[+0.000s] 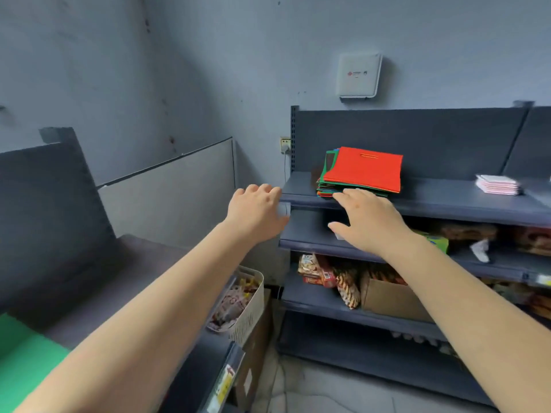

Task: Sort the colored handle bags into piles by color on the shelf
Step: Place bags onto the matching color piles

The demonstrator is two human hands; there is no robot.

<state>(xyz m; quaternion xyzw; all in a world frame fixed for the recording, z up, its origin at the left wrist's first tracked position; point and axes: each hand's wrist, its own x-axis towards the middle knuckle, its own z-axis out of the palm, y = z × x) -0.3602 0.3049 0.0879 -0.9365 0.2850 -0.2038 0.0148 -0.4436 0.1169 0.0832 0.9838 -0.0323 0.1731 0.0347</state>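
Bags [362, 171] stacked flat, long axis across shelf [447, 201]; handle slot rearward.

— What is concealed in the stack of bags [331, 181]?
— Only edges are shown beneath the red bag [363, 168]; their number cannot be counted. The front edge is covered by the right hand [368, 220].

— And elsewhere?
— The left hand [256, 211] fingers [269, 190] are blurred at the shelf [447, 201] corner. The green sheet [21, 359] is cut off at the left edge. Labels on the snack packets [316, 269] cannot be read.
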